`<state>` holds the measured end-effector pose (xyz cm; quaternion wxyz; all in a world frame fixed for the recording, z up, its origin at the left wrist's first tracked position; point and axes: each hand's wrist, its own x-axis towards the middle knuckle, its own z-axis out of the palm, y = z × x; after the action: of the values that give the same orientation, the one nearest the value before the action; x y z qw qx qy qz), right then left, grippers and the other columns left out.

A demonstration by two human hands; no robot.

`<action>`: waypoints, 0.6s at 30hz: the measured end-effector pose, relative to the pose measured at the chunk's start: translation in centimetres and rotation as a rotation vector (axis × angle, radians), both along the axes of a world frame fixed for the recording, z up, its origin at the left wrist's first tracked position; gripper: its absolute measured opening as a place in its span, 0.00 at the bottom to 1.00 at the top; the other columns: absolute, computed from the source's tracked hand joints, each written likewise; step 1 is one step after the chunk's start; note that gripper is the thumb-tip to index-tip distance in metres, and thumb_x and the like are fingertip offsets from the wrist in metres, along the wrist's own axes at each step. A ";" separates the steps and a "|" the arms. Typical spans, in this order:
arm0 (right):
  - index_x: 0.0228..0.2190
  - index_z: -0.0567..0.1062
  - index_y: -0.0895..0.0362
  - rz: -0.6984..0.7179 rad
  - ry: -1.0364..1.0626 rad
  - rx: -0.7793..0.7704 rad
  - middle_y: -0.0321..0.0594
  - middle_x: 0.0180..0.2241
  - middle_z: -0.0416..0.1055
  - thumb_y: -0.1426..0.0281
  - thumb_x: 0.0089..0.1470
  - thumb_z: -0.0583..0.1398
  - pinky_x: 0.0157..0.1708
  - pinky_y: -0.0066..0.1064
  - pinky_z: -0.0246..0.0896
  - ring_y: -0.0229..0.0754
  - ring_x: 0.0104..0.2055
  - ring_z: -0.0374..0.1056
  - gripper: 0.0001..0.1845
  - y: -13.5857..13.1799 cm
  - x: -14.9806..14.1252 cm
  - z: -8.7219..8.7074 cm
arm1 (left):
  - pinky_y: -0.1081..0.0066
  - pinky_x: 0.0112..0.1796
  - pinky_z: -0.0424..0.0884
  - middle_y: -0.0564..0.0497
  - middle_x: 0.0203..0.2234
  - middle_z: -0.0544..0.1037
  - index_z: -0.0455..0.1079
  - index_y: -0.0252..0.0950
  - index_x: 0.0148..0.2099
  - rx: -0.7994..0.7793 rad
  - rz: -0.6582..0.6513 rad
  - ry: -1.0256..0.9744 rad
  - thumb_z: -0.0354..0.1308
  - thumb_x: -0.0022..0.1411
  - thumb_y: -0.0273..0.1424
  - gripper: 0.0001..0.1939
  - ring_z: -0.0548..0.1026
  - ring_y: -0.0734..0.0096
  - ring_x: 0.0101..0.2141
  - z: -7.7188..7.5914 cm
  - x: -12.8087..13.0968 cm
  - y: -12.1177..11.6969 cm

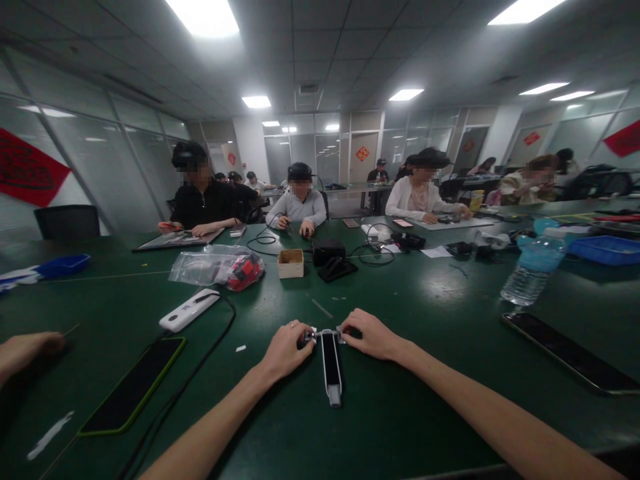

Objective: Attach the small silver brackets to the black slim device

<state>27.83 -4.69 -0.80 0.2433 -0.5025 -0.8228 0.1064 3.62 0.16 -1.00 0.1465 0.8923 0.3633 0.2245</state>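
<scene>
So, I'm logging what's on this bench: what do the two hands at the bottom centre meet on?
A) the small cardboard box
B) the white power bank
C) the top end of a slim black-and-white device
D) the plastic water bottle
C: the left hand and right hand close in from either side on the top end of the slim black-and-white device, which lies on the green table.

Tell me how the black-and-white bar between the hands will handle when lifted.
The black-and-white bar probably feels stiff, since it lies straight on the green table. Its flat shape makes rolling unlikely. The thin silvery crosspiece at its far end looks like the most delicate part, so it may bend or snap first.
</scene>
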 end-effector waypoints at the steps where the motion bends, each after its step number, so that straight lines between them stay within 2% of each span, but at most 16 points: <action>1: 0.34 0.73 0.56 0.002 0.001 -0.002 0.40 0.35 0.69 0.66 0.56 0.57 0.35 0.33 0.62 0.40 0.36 0.63 0.08 0.0 0.0 0.0 | 0.71 0.30 0.62 0.52 0.29 0.71 0.71 0.37 0.41 0.002 -0.006 -0.001 0.54 0.59 0.32 0.10 0.69 0.68 0.29 0.0 0.0 0.0; 12: 0.36 0.73 0.57 0.012 -0.054 -0.001 0.40 0.35 0.69 0.65 0.55 0.57 0.37 0.33 0.61 0.40 0.37 0.63 0.10 -0.2 0.2 0.6 | 0.72 0.30 0.60 0.53 0.27 0.71 0.70 0.36 0.39 0.039 -0.007 -0.064 0.54 0.59 0.30 0.07 0.68 0.70 0.28 -0.2 -0.1 0.0; 18: 0.38 0.72 0.58 -0.058 -0.079 -0.021 0.41 0.35 0.69 0.63 0.56 0.56 0.37 0.33 0.60 0.41 0.37 0.64 0.12 -0.4 0.4 1.8 | 0.72 0.30 0.60 0.53 0.27 0.70 0.70 0.37 0.39 0.038 -0.006 -0.078 0.54 0.59 0.30 0.07 0.68 0.70 0.28 -0.2 -0.2 -0.1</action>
<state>28.25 -5.06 1.04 0.2084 -0.5324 -0.8157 0.0879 3.46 0.06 -1.18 0.1441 0.8866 0.3504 0.2655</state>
